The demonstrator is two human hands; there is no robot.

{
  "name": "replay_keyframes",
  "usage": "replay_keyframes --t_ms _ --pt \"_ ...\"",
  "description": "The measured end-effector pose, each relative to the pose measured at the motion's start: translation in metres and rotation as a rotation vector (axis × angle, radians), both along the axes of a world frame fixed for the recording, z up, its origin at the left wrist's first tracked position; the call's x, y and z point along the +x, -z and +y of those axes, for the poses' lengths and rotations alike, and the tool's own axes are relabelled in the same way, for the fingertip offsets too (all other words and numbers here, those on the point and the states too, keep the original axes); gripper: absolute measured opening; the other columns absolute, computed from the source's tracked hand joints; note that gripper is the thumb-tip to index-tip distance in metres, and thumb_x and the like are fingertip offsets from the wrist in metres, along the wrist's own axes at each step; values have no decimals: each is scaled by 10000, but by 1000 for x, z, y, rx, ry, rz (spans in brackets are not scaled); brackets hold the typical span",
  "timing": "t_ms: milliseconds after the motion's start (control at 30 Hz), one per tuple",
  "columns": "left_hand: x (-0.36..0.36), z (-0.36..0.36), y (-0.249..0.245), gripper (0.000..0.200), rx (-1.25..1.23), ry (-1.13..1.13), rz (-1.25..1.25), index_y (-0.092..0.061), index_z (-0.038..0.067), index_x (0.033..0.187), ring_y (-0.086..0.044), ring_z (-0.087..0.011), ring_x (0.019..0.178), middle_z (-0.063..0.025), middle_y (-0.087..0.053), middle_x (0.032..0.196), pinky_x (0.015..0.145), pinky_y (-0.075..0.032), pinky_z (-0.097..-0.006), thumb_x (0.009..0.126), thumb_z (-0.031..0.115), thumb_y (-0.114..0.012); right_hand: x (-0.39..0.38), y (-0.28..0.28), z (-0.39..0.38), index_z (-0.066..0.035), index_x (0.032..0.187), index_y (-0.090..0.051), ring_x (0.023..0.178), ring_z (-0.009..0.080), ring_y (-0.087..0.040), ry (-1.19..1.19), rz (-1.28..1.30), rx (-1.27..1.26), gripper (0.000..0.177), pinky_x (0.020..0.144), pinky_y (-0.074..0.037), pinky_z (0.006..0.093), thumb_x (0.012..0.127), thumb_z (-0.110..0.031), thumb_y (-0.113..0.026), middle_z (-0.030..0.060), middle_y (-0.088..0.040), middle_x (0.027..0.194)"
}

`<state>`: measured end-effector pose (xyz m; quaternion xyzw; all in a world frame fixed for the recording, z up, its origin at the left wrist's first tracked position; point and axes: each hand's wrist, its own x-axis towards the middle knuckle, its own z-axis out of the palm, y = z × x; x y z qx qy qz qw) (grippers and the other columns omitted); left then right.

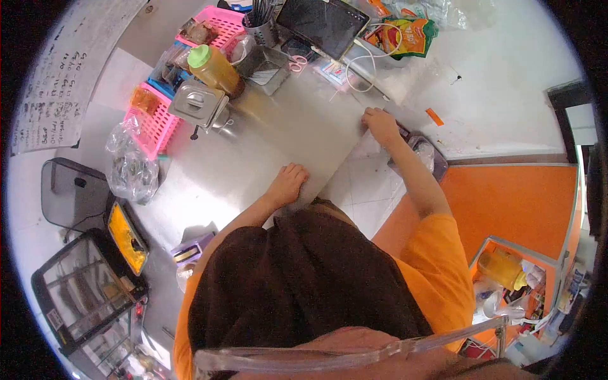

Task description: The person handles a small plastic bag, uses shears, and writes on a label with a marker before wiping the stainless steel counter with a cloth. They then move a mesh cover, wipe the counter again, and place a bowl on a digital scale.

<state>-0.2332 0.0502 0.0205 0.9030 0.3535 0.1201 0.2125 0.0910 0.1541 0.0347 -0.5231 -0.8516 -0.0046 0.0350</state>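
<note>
My left hand (289,185) rests on the near edge of a steel-topped table (285,136), fingers loosely bent on the metal and nothing visible in them. Farther right, my right hand (382,125) lies at the table's right edge, its fingers slightly bent over the metal with no object showing. Beyond it is a tablet (323,26) with a white cable (372,66). Toward the back left stand a lidded steel container (197,104), a squeeze bottle with a green cap (215,69) and a steel tray (265,68).
Pink baskets (154,126) line the left side beside a clear plastic bag (131,166). Pink-handled scissors (297,63) lie near the tray. A bin (430,155) stands below my right forearm. A glass-fronted case (88,285) is at lower left.
</note>
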Motion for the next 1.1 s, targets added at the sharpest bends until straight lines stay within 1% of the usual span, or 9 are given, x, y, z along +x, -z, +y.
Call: replay_keyframes --t_ms 133,233,433,533,633,733,900,1000,1100 --pt "6 0 7 189 -10 -36 -26 -506 51 909 -455 -275 939 -97 -515 977 794 -362 -394 725 57 -465 -5 -7 1 -51 827 -546 846 208 -545 -81 -99 -6 132 639 -499 301 736 -129 -493 64 -515 893" --pt "9 1 7 201 -21 -44 10 -509 54 921 -450 -272 952 -93 -524 967 804 -359 -388 725 57 -466 0 9 4 -47 865 -524 836 211 -558 -178 -200 107 148 626 -508 306 752 -134 -484 98 -518 920" --pt "6 -2 9 233 -33 -68 1 -515 57 955 -445 -278 968 -87 -532 987 818 -355 -393 725 51 -478 2 2 9 -19 908 -504 815 249 -581 -177 -194 -118 174 671 -499 342 788 -134 -451 146 -507 1017" --pt "1 -10 8 220 -24 -132 -76 -519 50 945 -454 -289 955 -95 -540 968 816 -358 -397 730 40 -473 16 11 12 -25 943 -513 842 286 -570 56 70 -160 195 699 -485 370 806 -149 -452 135 -493 1017" --pt "-7 -18 6 196 -43 -191 -169 -522 41 924 -466 -304 929 -105 -547 937 810 -364 -395 736 26 -469 16 2 -4 -53 968 -524 871 307 -558 80 312 -139 195 709 -474 394 815 -156 -464 117 -488 1011" --pt "-22 -27 1 181 -46 -241 -150 -526 31 903 -473 -312 900 -114 -553 924 794 -371 -389 732 2 -473 10 -1 -11 -75 948 -552 870 296 -556 106 314 -133 168 711 -469 392 816 -150 -479 96 -501 968" --pt "-37 -41 -10 166 -138 -340 -30 -540 19 843 -477 -309 860 -114 -564 903 768 -379 -378 694 -36 -492 4 -3 -2 -58 848 -578 846 272 -552 71 141 -79 129 673 -486 372 757 -109 -501 96 -517 903" --pt "-39 -50 -23 166 -43 -407 -135 -545 23 823 -476 -312 823 -111 -567 854 744 -391 -370 672 -29 -502 0 -4 4 -42 800 -583 840 253 -553 -3 15 -36 119 649 -501 350 720 -90 -507 93 -519 889" --pt "-46 -56 -23 183 -106 -467 -77 -550 39 827 -473 -312 788 -112 -568 825 722 -398 -367 663 -31 -509 -2 -8 7 -44 790 -573 861 247 -542 -52 -59 -59 103 674 -488 358 724 -87 -506 90 -506 892"
